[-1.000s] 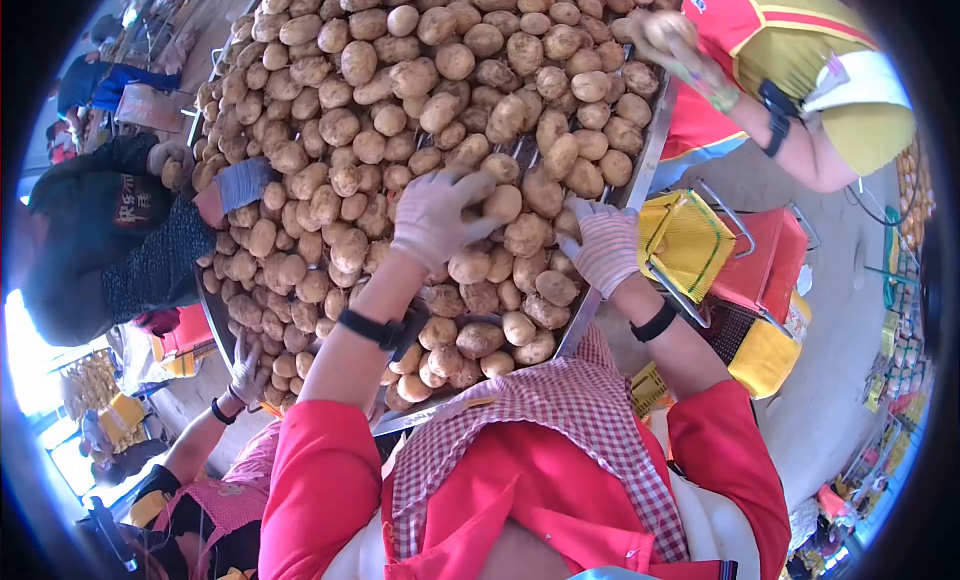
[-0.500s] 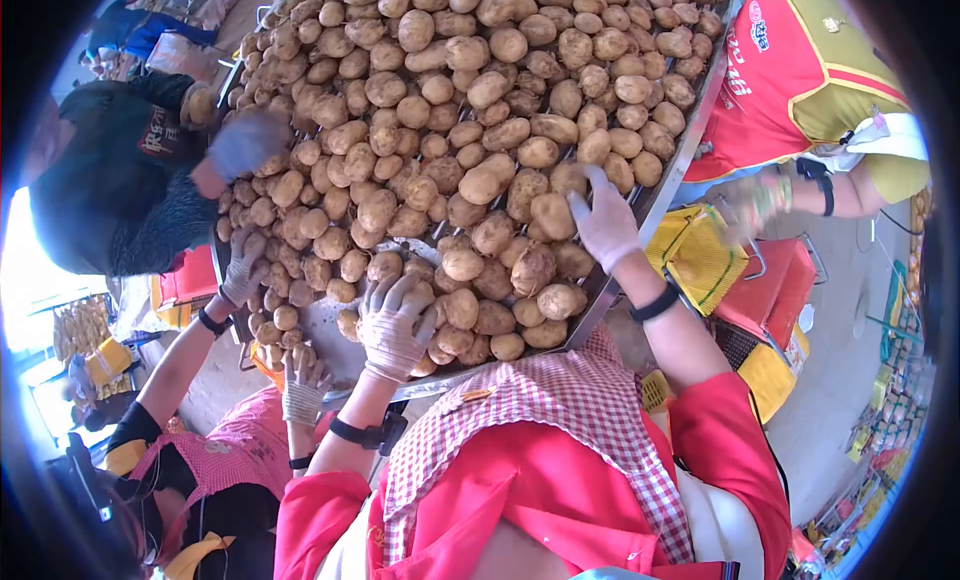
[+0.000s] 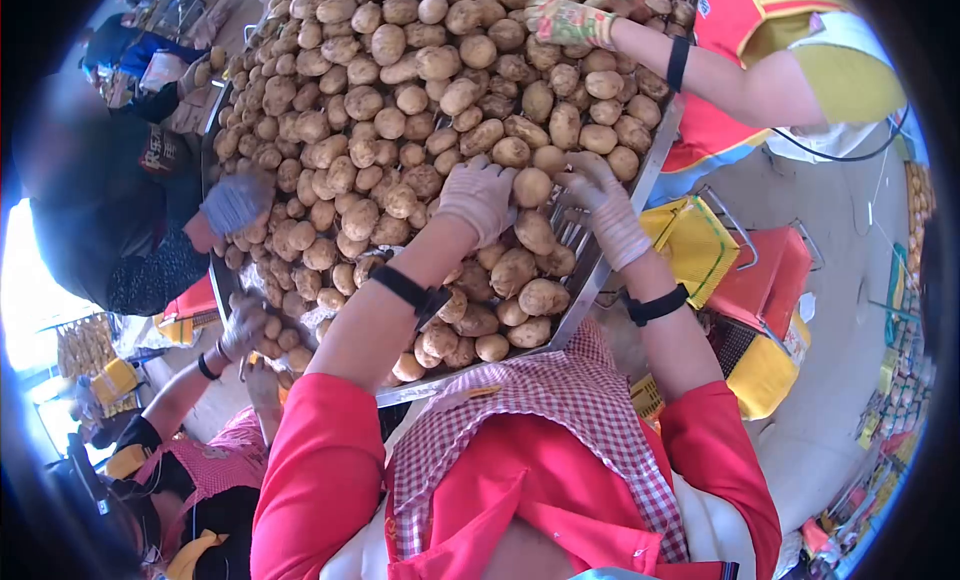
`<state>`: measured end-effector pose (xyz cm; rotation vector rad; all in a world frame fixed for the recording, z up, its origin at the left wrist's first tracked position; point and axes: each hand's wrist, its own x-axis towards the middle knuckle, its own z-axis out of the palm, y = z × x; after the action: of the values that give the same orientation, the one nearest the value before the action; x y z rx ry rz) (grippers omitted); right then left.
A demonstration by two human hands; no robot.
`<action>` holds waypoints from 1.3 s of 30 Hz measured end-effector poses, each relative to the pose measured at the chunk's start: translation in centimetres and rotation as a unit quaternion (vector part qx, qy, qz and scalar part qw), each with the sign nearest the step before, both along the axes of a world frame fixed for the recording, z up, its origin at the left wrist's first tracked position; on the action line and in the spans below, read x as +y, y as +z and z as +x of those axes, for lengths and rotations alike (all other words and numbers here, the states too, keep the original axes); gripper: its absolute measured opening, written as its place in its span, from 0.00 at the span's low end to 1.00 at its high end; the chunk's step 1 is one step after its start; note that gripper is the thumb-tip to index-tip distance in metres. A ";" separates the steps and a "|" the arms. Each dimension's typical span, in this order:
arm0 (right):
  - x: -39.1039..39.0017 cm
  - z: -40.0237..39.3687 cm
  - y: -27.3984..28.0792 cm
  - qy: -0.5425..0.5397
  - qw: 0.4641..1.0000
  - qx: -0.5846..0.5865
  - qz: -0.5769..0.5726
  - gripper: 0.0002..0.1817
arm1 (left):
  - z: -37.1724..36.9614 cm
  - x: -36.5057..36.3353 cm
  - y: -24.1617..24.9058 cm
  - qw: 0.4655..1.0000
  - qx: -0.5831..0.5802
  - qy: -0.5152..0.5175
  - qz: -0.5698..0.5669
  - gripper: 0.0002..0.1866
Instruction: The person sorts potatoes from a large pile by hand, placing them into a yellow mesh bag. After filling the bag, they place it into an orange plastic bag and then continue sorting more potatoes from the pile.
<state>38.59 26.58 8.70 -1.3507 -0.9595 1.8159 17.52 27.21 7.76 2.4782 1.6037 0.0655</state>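
A dense layer of brown potatoes covers a metal sorting table. My left hand, in a pale knit glove, reaches across to the right part of the potatoes. Its bent fingers rest on them, palm down, and no grip on any one shows. Just to its right lies a round potato, between my two hands. My right hand, gloved too, is at the table's right side. Its thumb and fingers are apart, close to that potato, with bare metal slats below them.
Across on the right, a co-worker's patterned gloves reach over the potatoes. Other gloved hands work on the left, a blue-grey one and one lower down. Yellow and red crates stand beside the table.
My left hand has moved right and away from me, from the near edge to beside my right hand. My right hand has shifted slightly. The right co-worker's hands have come onto the potatoes.
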 end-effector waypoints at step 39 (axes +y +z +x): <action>-7.1 -0.1 1.2 0.099 0.986 0.135 0.015 0.30 | 0.8 -10.7 2.8 0.438 -0.670 0.357 -0.482 0.37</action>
<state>38.47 19.48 9.86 -0.9855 -0.9976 2.0609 18.31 16.55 10.57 0.2415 1.0356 0.7345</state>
